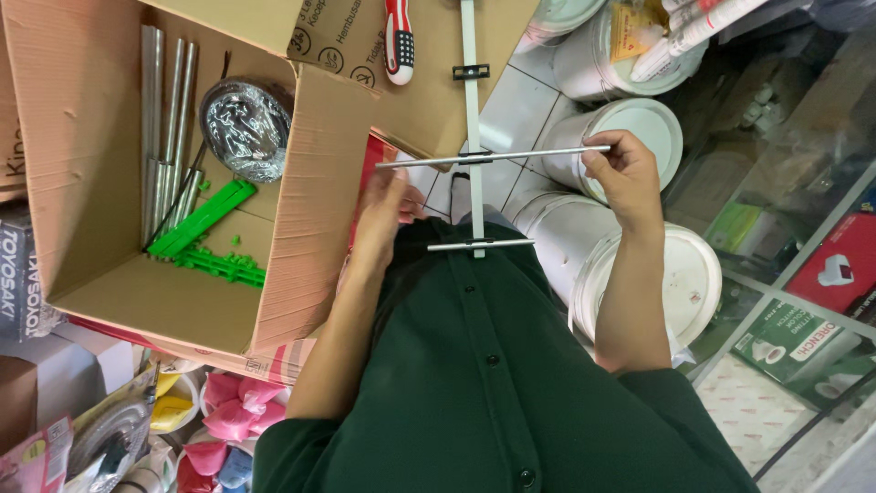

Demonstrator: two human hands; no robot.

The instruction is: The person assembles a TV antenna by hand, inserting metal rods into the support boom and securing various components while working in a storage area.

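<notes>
- The right hand (628,173) is pinching the end of a thin silver rod (493,157) between thumb and fingers, so it is closed on the rod.
- The silver rod is lying flat across a long white bar (472,119), and a black clip (474,157) is sitting where the two cross.
- The white bar is running from 12 o'clock down to the person's green shirt (484,365), and a second short rod (481,244) is crossing it lower down.
- The left hand (381,224) is at 9 o'clock from the white bar, touching the edge of a big cardboard box (301,210). Its fingers are bent, but they are partly hidden, so I cannot tell if it is holding anything.
- The left end of the silver rod is reaching just above the left hand.
- Inside the box, at 9 o'clock from the left hand, more silver tubes (169,128) are standing along the wall, green plastic pieces (210,237) are lying on the bottom, and a round thing wrapped in shiny plastic (246,128) is resting near the top.
- A red and white tool handle (399,41) is lying on the box flap at 12 o'clock.
- White buckets with lids (639,128) are standing on the floor at 3 o'clock, under the right hand.
</notes>
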